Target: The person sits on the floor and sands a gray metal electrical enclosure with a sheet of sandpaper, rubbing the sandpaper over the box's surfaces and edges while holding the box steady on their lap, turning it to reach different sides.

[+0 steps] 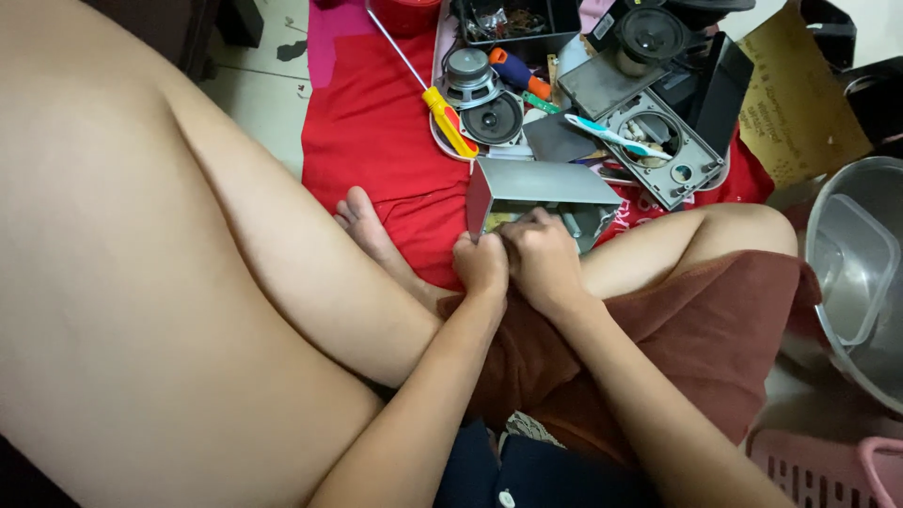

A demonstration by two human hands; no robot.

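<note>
I sit cross-legged on the floor. A grey box-shaped speaker casing (541, 185) with a red side stands in front of my lap. My left hand (482, 265) is closed at its near left edge. My right hand (543, 254) is closed beside it, fingers curled into the casing's open underside. What the fingers grip inside is hidden. Both hands touch each other and the casing.
On the red cloth (372, 122) lie a yellow-handled screwdriver (442, 111), two round speaker drivers (482, 99), a grey front panel (663, 150) with a toothbrush (616, 136) across it, and a black tray of small parts (513, 21). A metal basin (861, 273) sits right, a pink basket (818, 466) lower right.
</note>
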